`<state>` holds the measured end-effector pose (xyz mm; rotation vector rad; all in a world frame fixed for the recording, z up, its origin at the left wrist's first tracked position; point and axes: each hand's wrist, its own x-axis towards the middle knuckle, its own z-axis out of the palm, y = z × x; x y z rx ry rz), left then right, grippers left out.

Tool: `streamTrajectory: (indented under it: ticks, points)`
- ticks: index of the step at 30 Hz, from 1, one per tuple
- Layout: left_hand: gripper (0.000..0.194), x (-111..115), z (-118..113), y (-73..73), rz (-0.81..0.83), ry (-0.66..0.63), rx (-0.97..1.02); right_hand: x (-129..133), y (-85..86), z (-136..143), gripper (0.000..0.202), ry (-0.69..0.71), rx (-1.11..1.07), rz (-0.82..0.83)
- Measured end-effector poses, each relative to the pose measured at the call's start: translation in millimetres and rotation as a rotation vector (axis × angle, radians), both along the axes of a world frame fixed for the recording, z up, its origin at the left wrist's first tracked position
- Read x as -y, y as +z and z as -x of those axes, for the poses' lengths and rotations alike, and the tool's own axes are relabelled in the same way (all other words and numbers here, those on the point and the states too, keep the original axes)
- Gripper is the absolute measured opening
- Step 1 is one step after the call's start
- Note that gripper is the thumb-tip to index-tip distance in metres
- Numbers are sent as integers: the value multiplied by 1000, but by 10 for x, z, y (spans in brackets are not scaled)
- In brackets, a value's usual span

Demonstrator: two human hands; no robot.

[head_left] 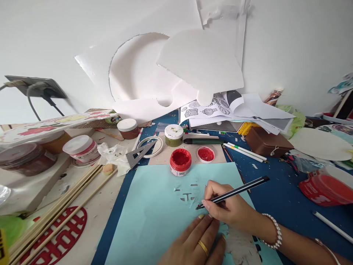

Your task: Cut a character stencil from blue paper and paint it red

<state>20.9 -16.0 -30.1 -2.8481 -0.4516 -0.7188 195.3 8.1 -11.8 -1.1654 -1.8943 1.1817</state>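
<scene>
My right hand (227,206) grips a slim black pencil-like tool (239,189) with a pale stripe. Its tip meets the light blue paper (143,213), just below a small group of cut-out shapes (187,197). Whether the tip is a lead or a blade is too small to tell. My left hand (195,241), with a gold ring, lies flat on the sheet below the tip, fingers stretched out. Beyond the paper's cut shapes stands an open jar of red paint (180,162), its lid (205,154) lying beside it. A whitish, stained piece (241,243) lies under my right wrist.
A green paint jar (173,135), tape roll (158,147), set square (139,154) and cutter (205,141) lie behind the paper. Wooden sticks (68,206) and a red cut-out (59,235) are left. A red tub (327,186) stands right. White foam sheets (201,59) lean against the wall.
</scene>
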Motion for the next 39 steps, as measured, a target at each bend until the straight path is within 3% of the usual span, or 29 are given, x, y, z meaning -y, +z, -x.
streamTrajectory:
  ticks: [22, 39]
  points:
    - [26, 10, 26, 148, 82, -34, -71, 3, 29, 5, 12, 22, 15, 8]
    - [26, 26, 15, 117, 93, -9, -51, 7, -5, -10, 14, 14, -13, -8]
